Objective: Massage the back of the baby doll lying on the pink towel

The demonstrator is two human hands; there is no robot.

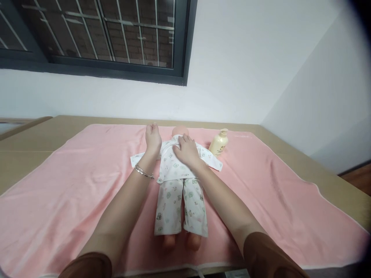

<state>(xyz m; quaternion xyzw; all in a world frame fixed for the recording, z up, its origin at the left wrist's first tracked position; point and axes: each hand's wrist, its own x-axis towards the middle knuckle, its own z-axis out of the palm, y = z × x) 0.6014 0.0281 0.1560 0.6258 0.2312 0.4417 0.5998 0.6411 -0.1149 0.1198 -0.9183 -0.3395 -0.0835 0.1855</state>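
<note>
Right hand [188, 150]: you lay it open, fingers a little apart, on the upper body of the doll; it touches the printed top.
Left hand [153, 139]: you hold it raised at the doll's other side, by a sleeve; whether its fingers are curled or straight, I cannot tell.
Bracelet [140, 170]: silvery, around your left wrist.
Doll [180, 131]: stretched out under your right hand, its head just beyond your fingertips and its feet on your near side.
Printed top [171, 165]: white with small figures, directly under your right palm, sleeves spread to both sides.
Trousers [169, 200]: matching print, on your side of the right hand, between your forearms.
Bottle [218, 144]: pale yellow pump container, upright to the right of your right hand, near the right-side sleeve; its contents are hidden, and you touch it with neither hand.
Pink cloth [87, 185]: wrinkled, spreading out on every side of your hands, beneath doll and bottle.
Table [60, 129]: wooden, showing past the cloth's edges.
Wall [226, 92]: white, beyond both hands.
Window [116, 38]: dark-framed and barred, above and beyond your left hand.
</note>
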